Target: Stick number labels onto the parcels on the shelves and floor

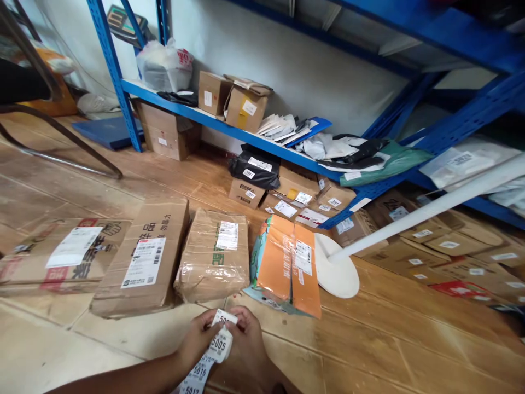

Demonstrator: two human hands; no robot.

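A strip of white stickers, held near the bottom edge between the left hand and the right hand, carries the printed numbers 5005, 5016 and, at the lowest sticker, 5017; the top sticker's number is bent and only partly legible. The cardboard box second from the left on the floor shows large printed Chinese characters along its top edge above a white shipping label with a barcode. The shipping labels on the other parcels are too small to read.
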